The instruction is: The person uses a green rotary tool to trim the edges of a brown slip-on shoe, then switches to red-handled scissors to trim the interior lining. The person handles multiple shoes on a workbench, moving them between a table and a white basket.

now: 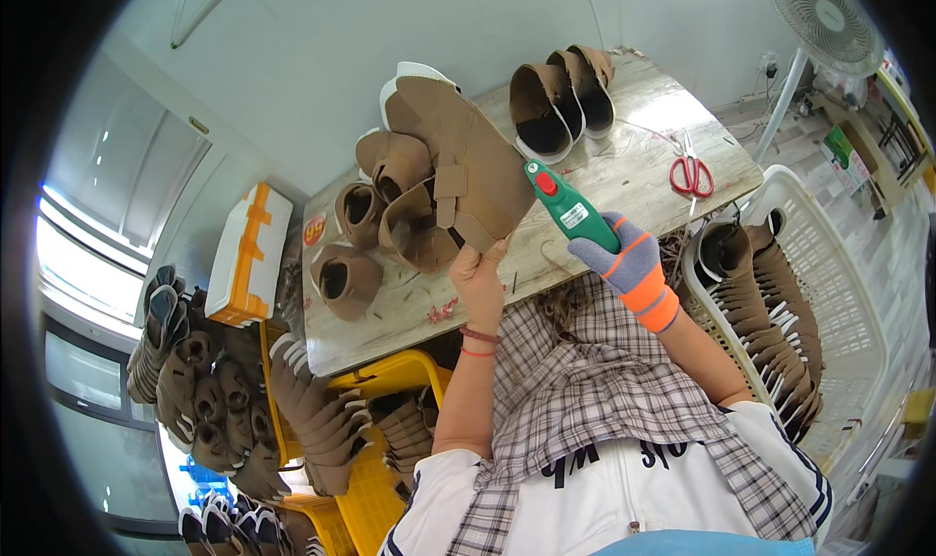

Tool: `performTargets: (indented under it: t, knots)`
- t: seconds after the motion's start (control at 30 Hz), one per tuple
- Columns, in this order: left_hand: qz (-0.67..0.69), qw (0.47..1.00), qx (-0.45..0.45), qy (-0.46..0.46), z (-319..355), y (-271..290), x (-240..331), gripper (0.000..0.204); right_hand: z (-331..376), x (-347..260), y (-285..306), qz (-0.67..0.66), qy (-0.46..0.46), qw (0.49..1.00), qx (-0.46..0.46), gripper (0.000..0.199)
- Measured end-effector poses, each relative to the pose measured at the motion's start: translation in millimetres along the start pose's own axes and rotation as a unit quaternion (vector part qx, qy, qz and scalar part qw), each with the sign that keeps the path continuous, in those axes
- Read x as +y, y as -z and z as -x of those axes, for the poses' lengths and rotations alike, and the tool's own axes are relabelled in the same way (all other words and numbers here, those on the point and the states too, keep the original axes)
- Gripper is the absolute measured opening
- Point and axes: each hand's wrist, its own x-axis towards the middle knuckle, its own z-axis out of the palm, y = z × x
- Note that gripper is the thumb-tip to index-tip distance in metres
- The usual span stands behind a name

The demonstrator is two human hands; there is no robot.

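My bare left hand (478, 281) pinches the lower end of a large brown shoe upper (473, 137) with a white-edged tip and a strap, raised over the worktable (673, 117). In my right hand (632, 264), which wears a grey and orange glove, is a green handheld tool (567, 207) with a red switch. The tool's front end is close to the upper's right edge; whether they touch I cannot tell. Several brown shoe uppers (348, 281) stand on the table to the left. Farther back lies a nested row of uppers (551, 103).
Red-handled scissors (692, 176) lie at the table's right. A white plastic basket (829, 249) with stacked uppers stands beside my right arm. At the left are yellow crates (380, 502), piled uppers (205, 390) and an orange-taped white box (252, 254). A fan (829, 15) stands far right.
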Motion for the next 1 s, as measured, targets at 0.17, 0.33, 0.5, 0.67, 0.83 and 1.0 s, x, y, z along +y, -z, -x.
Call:
performTargets:
  t: [0.17,0.33,0.5,0.67,0.83,1.0]
  knots:
    - [-0.111,0.993,-0.042,-0.012,11.9,9.1,-9.4,0.021,-4.0,-13.7,7.1,-0.073,-0.024,0.997,-0.006,0.053]
    - [-0.064,0.996,-0.053,-0.016,20.7,2.1,0.3,0.022,-8.0,-14.2,13.9,-0.074,-0.013,0.997,0.008,0.05]
    - [-0.033,0.999,-0.015,0.007,11.8,11.4,2.2,0.02,3.6,-1.5,15.4,-0.013,-0.037,0.999,0.014,0.049]
    - [-0.072,0.997,-0.03,-0.017,11.5,14.0,0.6,0.021,8.8,-4.7,10.4,-0.056,-0.035,0.998,0.0,0.049]
    - [-0.045,0.998,-0.043,0.001,19.2,9.0,-1.2,0.021,3.0,-6.0,9.8,-0.065,-0.029,0.997,0.005,0.047]
    - [-0.082,0.996,-0.013,-0.031,17.5,15.9,-2.0,0.016,4.2,-7.6,12.3,-0.062,-0.038,0.997,-0.019,0.047]
